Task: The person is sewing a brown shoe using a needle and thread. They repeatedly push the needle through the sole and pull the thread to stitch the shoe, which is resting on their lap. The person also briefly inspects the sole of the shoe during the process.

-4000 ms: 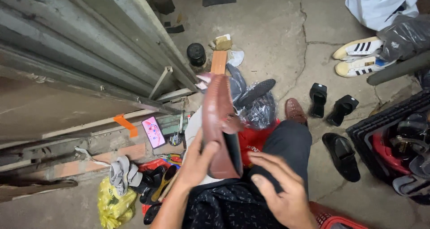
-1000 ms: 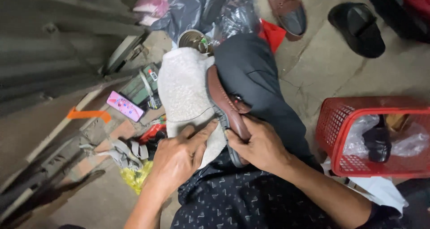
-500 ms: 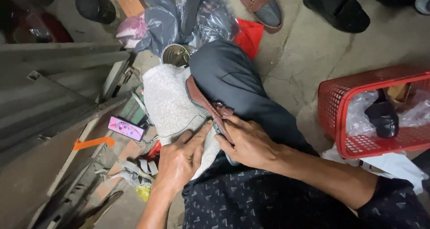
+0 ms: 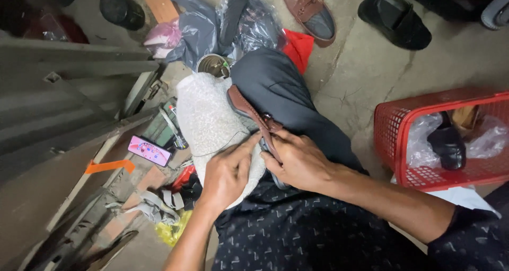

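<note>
- Head view, looking down at my lap: I sit on a concrete floor (image 4: 371, 69) with a brown shoe (image 4: 254, 117) lying sole-side up on a pale cloth (image 4: 204, 117) across my dark trouser leg (image 4: 281, 91).
- My left hand (image 4: 228, 173) rests on the cloth just beside the shoe, index finger stretched out so its tip touches the shoe's edge. The other fingers are curled; it pins rather than grips.
- My right hand (image 4: 299, 160) lies over the near end of the shoe, fingers bent and closed on its rim, thumb side toward the left hand. The two hands sit close together, nearly touching at the shoe.
- A thin dark thread (image 4: 222, 146) runs across the cloth toward my fingertips. I cannot tell whether either hand holds a needle.
- As I judge it, the work on the shoe's edge is under way, not finished: the shoe is still on my lap and both hands are on it. How much of the edge is done cannot be seen from here.
- Around me: an open tin (image 4: 213, 65) touching the far end of the cloth, dark plastic bags (image 4: 212, 27) beyond it, and a second brown shoe (image 4: 310, 11) and a black shoe (image 4: 395, 19) farther off on the floor.
- To my right stands a red basket (image 4: 392, 144) with a black shoe and clear plastic inside.
- To my left lie a phone (image 4: 150, 150) with a lit screen, an orange strip (image 4: 110, 166), grey metal shutters (image 4: 63, 91) and loose scraps.
</note>
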